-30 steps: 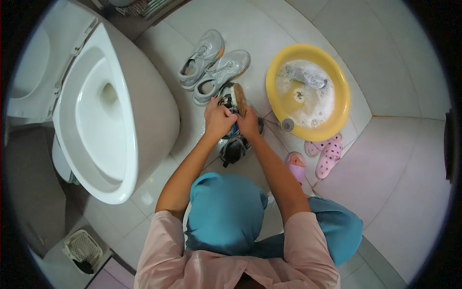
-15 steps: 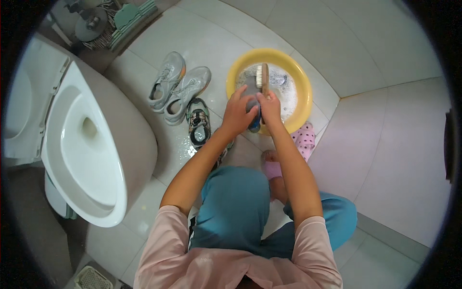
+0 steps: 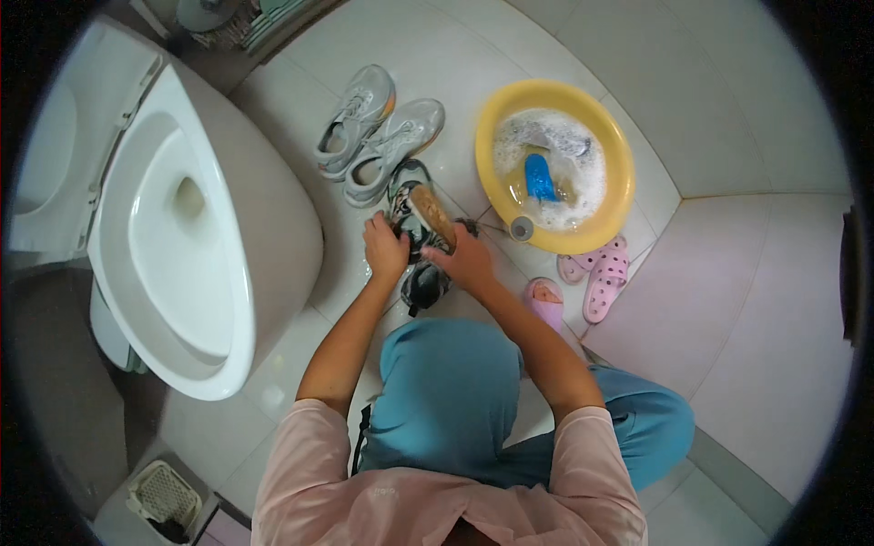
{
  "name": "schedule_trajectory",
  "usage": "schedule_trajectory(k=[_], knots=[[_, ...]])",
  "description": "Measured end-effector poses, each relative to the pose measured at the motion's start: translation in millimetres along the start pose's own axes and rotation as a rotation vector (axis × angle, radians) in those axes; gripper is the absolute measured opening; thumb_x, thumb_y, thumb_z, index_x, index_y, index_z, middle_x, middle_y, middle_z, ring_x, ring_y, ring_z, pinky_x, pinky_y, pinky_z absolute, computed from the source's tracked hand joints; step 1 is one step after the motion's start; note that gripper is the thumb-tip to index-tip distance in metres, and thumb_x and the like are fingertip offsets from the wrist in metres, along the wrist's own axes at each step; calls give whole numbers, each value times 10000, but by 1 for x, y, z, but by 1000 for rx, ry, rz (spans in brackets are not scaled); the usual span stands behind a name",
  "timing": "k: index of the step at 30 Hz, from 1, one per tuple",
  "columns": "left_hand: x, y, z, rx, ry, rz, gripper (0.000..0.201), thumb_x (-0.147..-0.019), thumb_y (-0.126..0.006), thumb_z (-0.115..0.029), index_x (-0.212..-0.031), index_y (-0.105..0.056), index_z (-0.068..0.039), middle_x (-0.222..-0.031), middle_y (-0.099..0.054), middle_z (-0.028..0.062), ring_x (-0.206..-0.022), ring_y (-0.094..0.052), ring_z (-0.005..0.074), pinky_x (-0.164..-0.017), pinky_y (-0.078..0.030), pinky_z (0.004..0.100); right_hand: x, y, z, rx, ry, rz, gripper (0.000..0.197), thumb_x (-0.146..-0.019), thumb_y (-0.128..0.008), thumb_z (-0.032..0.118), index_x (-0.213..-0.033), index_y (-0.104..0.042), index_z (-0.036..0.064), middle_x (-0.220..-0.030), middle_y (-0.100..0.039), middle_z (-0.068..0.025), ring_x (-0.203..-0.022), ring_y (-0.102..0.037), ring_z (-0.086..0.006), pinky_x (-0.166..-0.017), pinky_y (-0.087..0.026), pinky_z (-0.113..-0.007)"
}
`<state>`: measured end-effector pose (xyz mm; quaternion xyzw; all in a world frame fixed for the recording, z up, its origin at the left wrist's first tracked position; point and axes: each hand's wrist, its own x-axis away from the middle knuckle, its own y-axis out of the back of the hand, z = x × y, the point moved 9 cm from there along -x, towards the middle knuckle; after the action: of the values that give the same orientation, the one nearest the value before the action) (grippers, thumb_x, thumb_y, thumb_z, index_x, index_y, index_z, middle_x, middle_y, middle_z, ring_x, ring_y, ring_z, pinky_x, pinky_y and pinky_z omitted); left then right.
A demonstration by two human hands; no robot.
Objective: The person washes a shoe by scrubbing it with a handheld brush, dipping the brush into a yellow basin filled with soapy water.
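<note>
A dark sneaker lies on the tiled floor in front of my knees, and my left hand grips its near side. My right hand is closed on a wooden scrubbing brush that rests across the top of that sneaker. A second dark sneaker lies just below, between my two hands. The yellow basin of soapy water stands to the right, with a blue object in the foam.
A pair of grey sneakers sits beyond the dark ones. A white toilet fills the left side. Pink slippers lie right of my right forearm. A small round cap rests by the basin. A white bin stands at lower left.
Half a second ago both hands held the brush over the basin's foam. They have moved back left, and the brush now lies on the dark sneaker.
</note>
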<state>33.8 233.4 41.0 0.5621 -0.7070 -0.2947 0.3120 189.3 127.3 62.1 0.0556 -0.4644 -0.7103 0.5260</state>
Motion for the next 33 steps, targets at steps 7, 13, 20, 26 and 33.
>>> schedule_trajectory(k=[7,13,20,26,33], knots=[[-7,-29,15,67,-131,220,437,-751,-513,47,-1183,-551,-9,-1020,-635,241,-962,-611,398,-833,-479,442,5,-39,-25,56,152,-34,523,-732,-689,127,-1169,-415,37,-1091,-486,-211,-931,-558,-416,-696,-465,-507],[-36,-12,-28,254,-197,52,378,-762,-509,42,-1130,-594,14,-1114,-597,224,-1057,-555,388,-914,-429,437,-38,12,11,32,379,-269,437,-709,-603,-48,-1104,-435,35,-1105,-453,-211,-918,-538,-438,-710,-462,-498],[-43,22,-51,-562,-563,-302,431,-747,-575,-40,-1177,-561,-19,-1164,-536,158,-1181,-448,329,-1064,-261,494,14,-3,-14,-62,130,-375,492,-795,-589,19,-1263,-446,73,-1121,-491,-203,-995,-541,-411,-803,-462,-464],[-42,-6,-47,-647,-528,-123,368,-740,-571,-69,-1099,-568,14,-931,-564,116,-968,-523,268,-1053,-284,476,0,-53,-30,-430,-120,-212,528,-880,-572,111,-1365,-376,47,-1158,-522,-276,-1059,-530,-423,-877,-433,-450],[-6,-6,-61,-483,-523,-47,311,-687,-632,-89,-981,-583,1,-868,-569,117,-880,-534,266,-881,-358,440,-48,-15,-36,-395,157,-486,488,-877,-573,108,-1312,-411,-44,-1151,-541,-304,-1072,-518,-452,-939,-395,-463]])
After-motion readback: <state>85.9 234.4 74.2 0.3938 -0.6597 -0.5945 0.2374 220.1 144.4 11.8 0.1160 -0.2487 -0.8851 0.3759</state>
